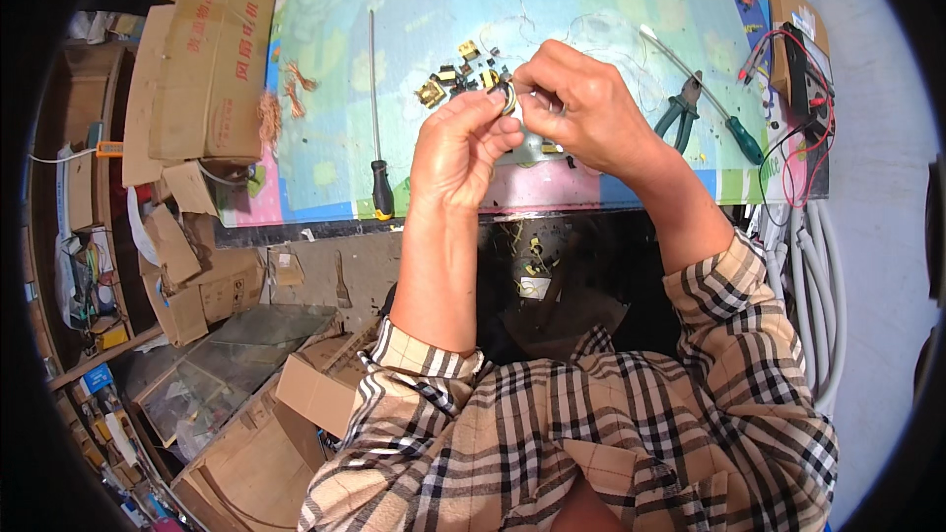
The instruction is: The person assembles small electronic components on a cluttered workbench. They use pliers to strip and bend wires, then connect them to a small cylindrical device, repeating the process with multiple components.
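Observation:
Both my hands meet above the table mat. My left hand [461,146] pinches a small, pale, ring-shaped part [509,99] between thumb and fingers; its exact kind is too small to tell. Closed right beside it, my right hand [581,103] has thumb and fingertips pressed together at the part's edge, and whatever they grip is hidden. Just beyond the left fingers lies a cluster of small yellow-and-black transformers [431,92] and dark scraps. Fine loose wire [527,15] curls on the mat farther off, with a small black piece at its end.
A long screwdriver [382,192] lies left of my hands. Green-handled cutters [680,116] and a green screwdriver [744,141] lie right. Copper wire bundles [268,120] sit beside a cardboard box [229,49]. Red and black test leads [818,143] hang at the right edge.

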Tool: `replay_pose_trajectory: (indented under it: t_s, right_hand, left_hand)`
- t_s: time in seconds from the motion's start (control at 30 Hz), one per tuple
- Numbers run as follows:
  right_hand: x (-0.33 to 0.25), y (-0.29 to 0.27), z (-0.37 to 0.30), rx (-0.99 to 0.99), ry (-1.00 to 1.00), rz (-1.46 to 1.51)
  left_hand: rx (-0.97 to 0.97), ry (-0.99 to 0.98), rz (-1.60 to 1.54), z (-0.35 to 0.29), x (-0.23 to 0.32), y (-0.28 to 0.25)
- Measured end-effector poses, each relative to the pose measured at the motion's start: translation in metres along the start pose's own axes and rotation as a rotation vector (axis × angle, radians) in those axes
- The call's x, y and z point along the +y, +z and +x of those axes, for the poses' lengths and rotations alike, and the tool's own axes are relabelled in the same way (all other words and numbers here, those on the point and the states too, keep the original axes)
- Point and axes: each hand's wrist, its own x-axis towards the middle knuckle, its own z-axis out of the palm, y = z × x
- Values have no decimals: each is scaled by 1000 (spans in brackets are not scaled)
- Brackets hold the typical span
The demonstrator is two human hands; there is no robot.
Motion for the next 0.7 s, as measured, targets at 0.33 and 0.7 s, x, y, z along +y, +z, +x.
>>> replay_pose_trajectory:
  t_s: [0.33,0.7]
  right_hand:
    - [-6,0,2,77,103,68]
    - [-4,-2,3,47,71,66]
  left_hand:
    - [40,-40,-73,-1,0,5]
    - [33,53,-18,-3,3,5]
